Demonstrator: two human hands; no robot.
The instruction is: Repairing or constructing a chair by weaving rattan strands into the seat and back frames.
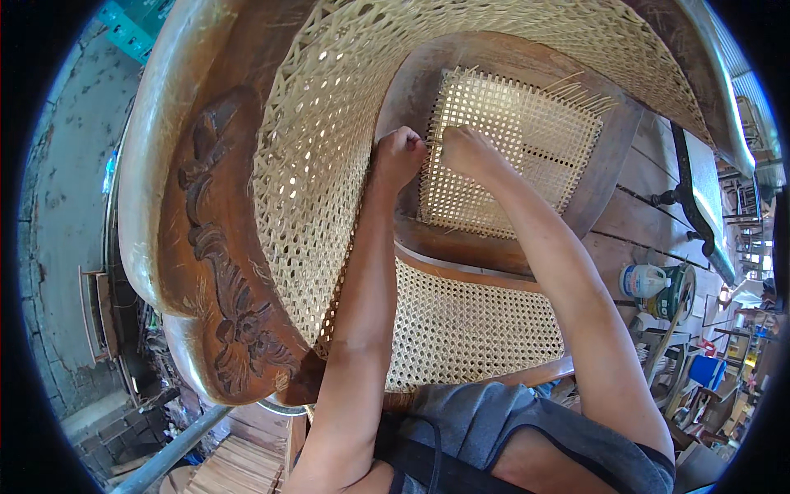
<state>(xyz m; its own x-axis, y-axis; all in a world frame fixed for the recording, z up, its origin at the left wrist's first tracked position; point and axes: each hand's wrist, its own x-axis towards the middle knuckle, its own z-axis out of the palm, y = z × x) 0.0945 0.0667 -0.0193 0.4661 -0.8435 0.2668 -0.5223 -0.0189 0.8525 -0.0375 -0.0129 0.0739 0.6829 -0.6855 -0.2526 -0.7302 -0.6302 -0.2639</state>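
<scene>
Both my arms reach into a carved wooden chair toward its seat. A square woven cane panel covers the seat opening, with loose cane strands sticking out past its far right corner. My left hand is closed at the panel's left edge, next to the wooden seat frame. Just right of it, my right hand is closed in a fist-like grip over the cane weave. Whatever lies between the fingers of either hand is too small or hidden to make out.
Woven cane backing curves round the left and far side, and another cane section lies nearer me. At right stand a white plastic jug, a dark green bucket and a blue container. A grey pipe crosses at lower left.
</scene>
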